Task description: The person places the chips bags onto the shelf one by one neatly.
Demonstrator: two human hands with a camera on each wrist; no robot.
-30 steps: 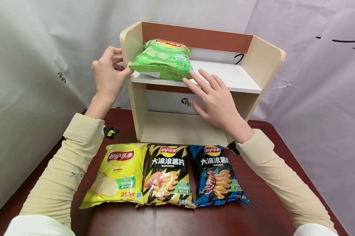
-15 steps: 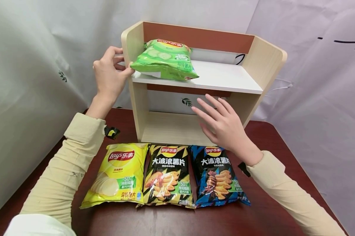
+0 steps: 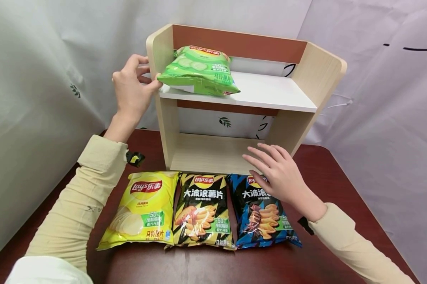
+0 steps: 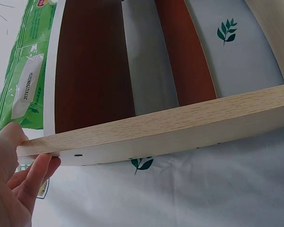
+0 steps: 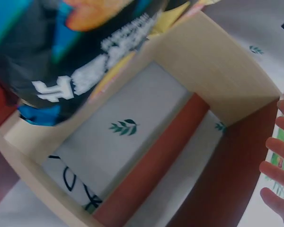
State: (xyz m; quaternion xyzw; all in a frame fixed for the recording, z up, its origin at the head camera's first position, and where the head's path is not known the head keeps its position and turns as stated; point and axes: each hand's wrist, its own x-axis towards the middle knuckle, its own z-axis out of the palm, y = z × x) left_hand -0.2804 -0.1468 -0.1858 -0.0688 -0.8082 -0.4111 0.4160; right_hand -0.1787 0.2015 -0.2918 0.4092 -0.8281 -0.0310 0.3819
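Observation:
My left hand (image 3: pixel 132 90) pinches the left side panel (image 3: pixel 159 51) of a small wooden shelf, thumb in front and fingers along the outer face. Beside that thumb, a green Lay's chip bag (image 3: pixel 200 71) lies on the white upper board, its lower end at the front edge. In the left wrist view the bag (image 4: pixel 26 71) is close to the thumb; whether they touch I cannot tell. My right hand (image 3: pixel 282 171), fingers extended and holding nothing, hovers over the top of a blue-and-black chip bag (image 3: pixel 259 217), partly covering its logo.
A yellow chip bag (image 3: pixel 142 209) and a black-and-yellow chip bag (image 3: pixel 202 209) lie left of the blue one, in a row before the shelf on the dark red table (image 3: pixel 199 268). White patterned cloth (image 3: pixel 376 98) hangs around the table.
The right hand has come away from the green bag and moved down and to the right, to above the blue-and-black bag. The left hand keeps its hold on the shelf panel.

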